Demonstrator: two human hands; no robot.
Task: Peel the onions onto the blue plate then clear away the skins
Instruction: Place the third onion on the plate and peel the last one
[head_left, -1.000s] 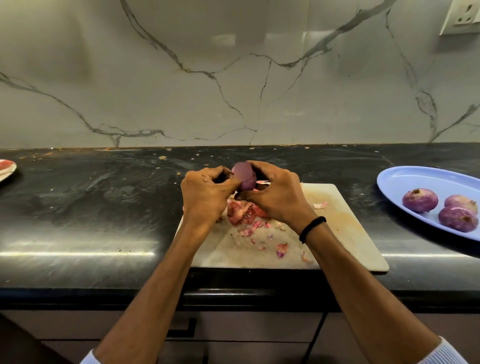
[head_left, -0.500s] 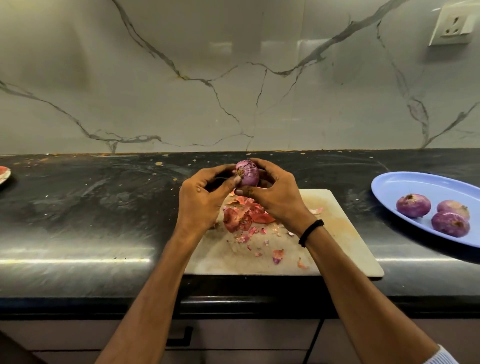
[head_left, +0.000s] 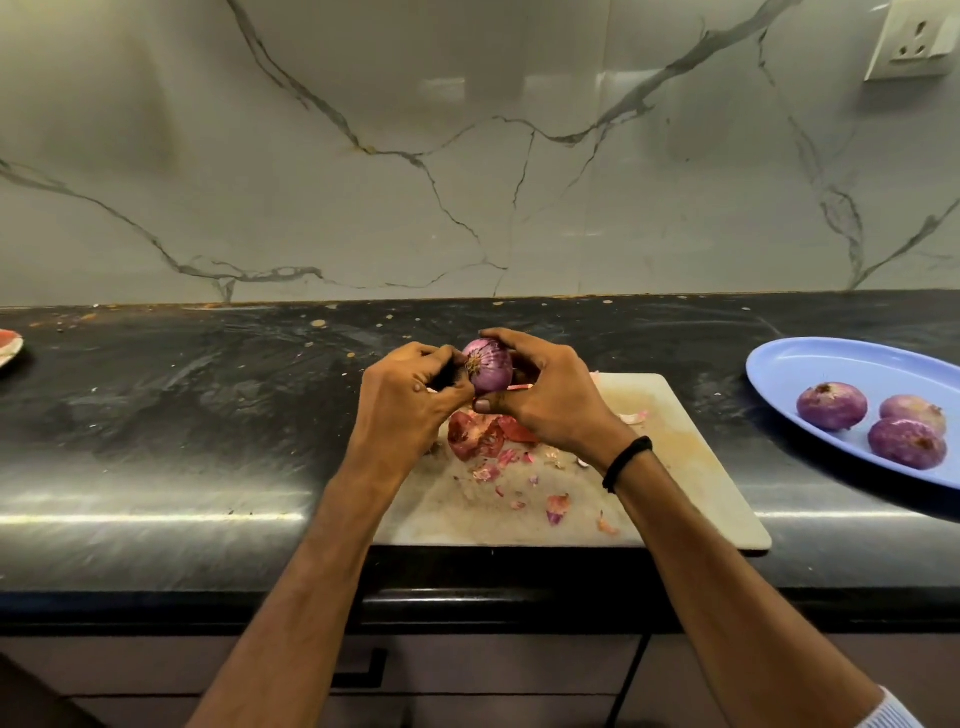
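A purple onion (head_left: 488, 365) is held above the far edge of the pale cutting board (head_left: 691, 457). My right hand (head_left: 545, 397) grips it from the right, fingers over its top and thumb beneath. My left hand (head_left: 410, 395) has its fingertips curled against the onion's left, root end. Reddish onion skins (head_left: 475, 439) lie piled on the board under my hands, with small scraps scattered nearer me. The blue plate (head_left: 810, 364) at the right carries three peeled onions (head_left: 831, 405).
The board sits on a black stone counter (head_left: 182, 415) against a marbled wall. The edge of another plate (head_left: 10, 345) shows at the far left. A wall socket (head_left: 914, 44) sits top right. Drawers are below the counter front.
The onion has turned in my hands so that its striped root end now faces up and left. Both hands stay over the board's far edge.
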